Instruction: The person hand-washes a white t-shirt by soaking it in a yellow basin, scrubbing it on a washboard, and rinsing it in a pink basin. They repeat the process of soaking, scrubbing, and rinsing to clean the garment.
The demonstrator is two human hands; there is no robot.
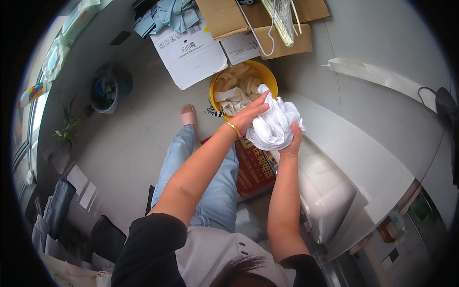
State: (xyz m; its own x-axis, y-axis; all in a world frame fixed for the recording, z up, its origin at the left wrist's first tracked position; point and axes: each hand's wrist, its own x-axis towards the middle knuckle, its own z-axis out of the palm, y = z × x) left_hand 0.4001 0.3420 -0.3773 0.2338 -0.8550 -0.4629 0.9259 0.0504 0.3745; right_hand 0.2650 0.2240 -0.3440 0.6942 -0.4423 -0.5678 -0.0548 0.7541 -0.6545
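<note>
Between my two hands is a bunched-up white cloth [274, 123], gathered into a loose ball. My left hand [250, 111] presses on its left side with the fingers stretched along it; a gold bangle circles that wrist. Gripping the lower right side is my right hand [293, 143], its thumb upright against the folds. Just beyond the cloth stands a yellow bucket [270, 73] holding crumpled off-white and cream fabric [235, 84]. The white cloth overlaps the bucket's near right rim in view. A black-and-white striped piece of fabric [214, 112] hangs at the bucket's left side.
Cardboard boxes [226, 18] with blue-grey cloth and a white hanger [267, 46] stand behind the bucket. To the right is a white appliance-like casing [322, 186] beside a pale ledge [344, 143]. A lined bin [111, 89] stands left; a red printed mat [254, 168] lies below.
</note>
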